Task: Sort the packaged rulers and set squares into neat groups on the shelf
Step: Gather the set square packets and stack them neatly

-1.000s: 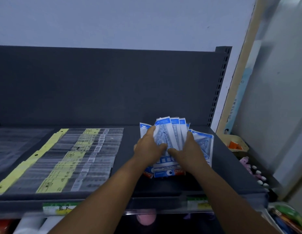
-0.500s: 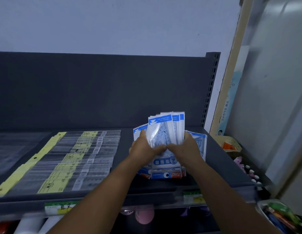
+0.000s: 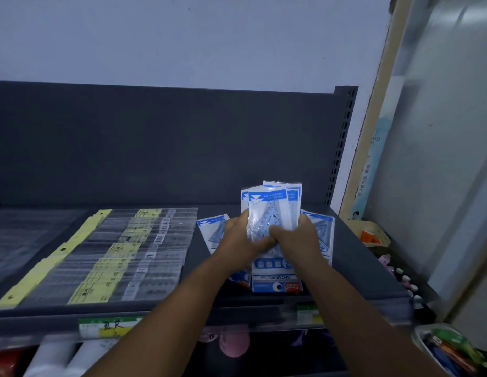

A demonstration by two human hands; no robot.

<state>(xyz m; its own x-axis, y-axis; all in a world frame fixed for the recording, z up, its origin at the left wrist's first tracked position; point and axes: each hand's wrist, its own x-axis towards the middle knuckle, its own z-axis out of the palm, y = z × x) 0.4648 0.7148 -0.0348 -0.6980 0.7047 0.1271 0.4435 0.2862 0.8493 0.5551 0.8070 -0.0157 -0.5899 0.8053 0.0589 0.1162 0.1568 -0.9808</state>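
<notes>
A: What's the biggest thing here?

B: The dark grey shelf (image 3: 354,257), its back panel running across the view. From the middle of the shelf, the long clear ruler packs (image 3: 144,251) with yellow labels lie at nine o'clock, overlapping in a fanned row. Further toward nine o'clock lie clear plastic sleeves (image 3: 27,238), too dim to read.

A: And the set squares?

B: A bundle of set-square packs (image 3: 272,208), blue and white, stands upright at about three o'clock from shelf centre, raised between both hands. Its lower end, printed "GEOMETRIC", is just above or on the shelf near the front edge; I cannot tell which. One loose set-square pack (image 3: 212,229) lies flat at the bundle's nine o'clock, another set-square pack (image 3: 322,235) at its three o'clock.

A: The hands?

B: The left hand (image 3: 241,238) has fingers curled round the bundle's left edge, gripping it. The right hand (image 3: 296,235) is wrapped on the right edge, thumb across the front. The two hands touch in the middle.

A: Anything smaller?

B: A green-and-yellow price label (image 3: 106,326) on the shelf's front rail at seven o'clock, with handwriting on it. An orange item in a small tray (image 3: 373,235) sits off the shelf at three o'clock.
</notes>
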